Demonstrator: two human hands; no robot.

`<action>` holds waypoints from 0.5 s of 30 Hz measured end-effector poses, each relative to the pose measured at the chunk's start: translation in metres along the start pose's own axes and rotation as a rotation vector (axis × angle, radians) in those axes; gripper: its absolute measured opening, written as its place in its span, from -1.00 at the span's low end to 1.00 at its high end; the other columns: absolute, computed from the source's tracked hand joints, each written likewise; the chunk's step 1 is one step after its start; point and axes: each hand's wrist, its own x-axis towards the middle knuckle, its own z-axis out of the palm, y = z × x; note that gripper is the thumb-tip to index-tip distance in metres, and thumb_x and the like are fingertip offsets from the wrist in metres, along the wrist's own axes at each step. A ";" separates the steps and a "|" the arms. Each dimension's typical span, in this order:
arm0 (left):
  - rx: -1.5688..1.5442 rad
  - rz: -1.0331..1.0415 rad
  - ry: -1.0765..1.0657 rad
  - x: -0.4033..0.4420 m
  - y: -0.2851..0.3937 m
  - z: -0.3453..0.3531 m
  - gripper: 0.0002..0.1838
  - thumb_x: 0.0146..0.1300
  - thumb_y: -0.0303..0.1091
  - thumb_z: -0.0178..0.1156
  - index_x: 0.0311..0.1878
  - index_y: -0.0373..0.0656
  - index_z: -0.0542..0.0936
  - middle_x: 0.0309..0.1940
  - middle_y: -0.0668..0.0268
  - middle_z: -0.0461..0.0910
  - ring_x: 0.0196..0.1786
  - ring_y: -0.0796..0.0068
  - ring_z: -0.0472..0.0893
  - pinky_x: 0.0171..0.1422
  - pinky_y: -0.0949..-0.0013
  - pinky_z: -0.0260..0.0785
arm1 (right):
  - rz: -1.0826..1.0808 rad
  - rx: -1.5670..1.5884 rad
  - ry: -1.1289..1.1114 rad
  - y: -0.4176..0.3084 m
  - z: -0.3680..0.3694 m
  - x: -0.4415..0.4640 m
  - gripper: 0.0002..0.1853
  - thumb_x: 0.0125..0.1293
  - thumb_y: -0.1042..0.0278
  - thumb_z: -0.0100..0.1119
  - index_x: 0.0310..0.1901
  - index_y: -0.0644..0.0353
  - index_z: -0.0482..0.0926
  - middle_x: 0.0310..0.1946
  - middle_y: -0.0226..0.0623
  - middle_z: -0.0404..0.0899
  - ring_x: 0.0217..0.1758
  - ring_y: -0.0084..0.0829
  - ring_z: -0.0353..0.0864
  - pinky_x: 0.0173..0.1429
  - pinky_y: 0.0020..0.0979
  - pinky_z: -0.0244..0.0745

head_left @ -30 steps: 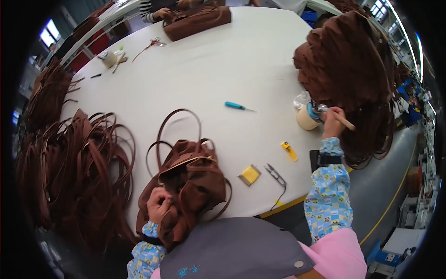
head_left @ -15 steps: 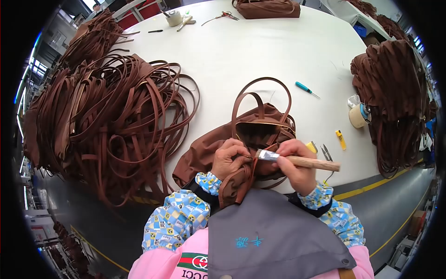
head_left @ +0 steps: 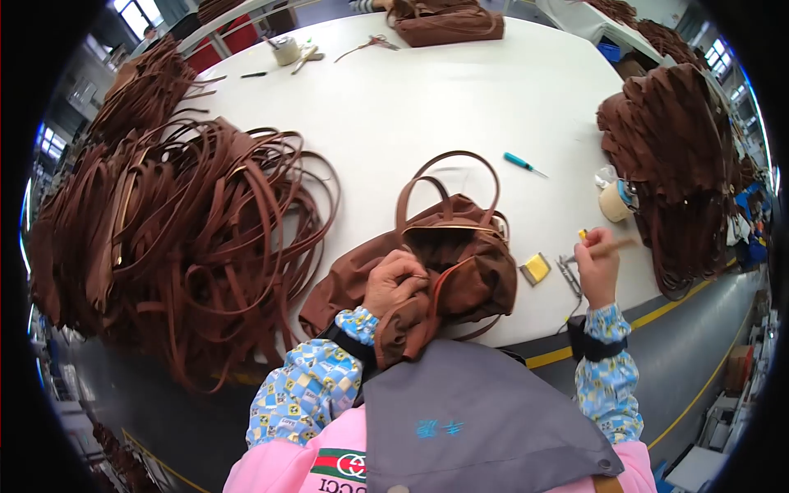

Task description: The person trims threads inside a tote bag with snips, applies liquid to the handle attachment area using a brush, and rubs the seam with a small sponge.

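A brown bag (head_left: 472,283) with two upright loop handles lies unzipped at the table's near edge. My left hand (head_left: 394,282) is closed on the bag's fabric, left of its opening. My right hand (head_left: 598,261) is closed around the wooden handle of a brush (head_left: 616,246), away from the bag on the right; the brush is partly blurred. Between bag and right hand lie a yellow block (head_left: 536,269) and small snips (head_left: 569,278). Just beyond my right hand stands a cream pot (head_left: 615,202) with a blue rim.
Brown straps and bags (head_left: 189,238) are heaped at the left, more bags (head_left: 670,148) at the right. A teal-handled tool (head_left: 523,163) lies on the white table (head_left: 411,99). At the far edge are scissors (head_left: 380,41), a second pot (head_left: 286,51) and another bag (head_left: 452,23).
My right hand first brought the brush from the pot to the bag, then moved off to the right with it. My left hand stays on the bag. The camera view has shifted.
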 end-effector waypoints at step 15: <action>-0.035 -0.111 -0.126 0.007 0.006 -0.002 -0.81 -0.11 -0.66 0.24 -0.39 -0.17 0.62 -0.38 0.39 0.37 -0.27 0.55 0.41 -0.19 0.53 0.28 | 0.172 -0.821 -0.645 0.054 0.056 -0.008 -0.43 -0.14 0.02 0.39 -0.15 0.16 0.39 -0.19 -0.06 0.45 -0.17 -0.08 0.53 -0.11 -0.18 0.44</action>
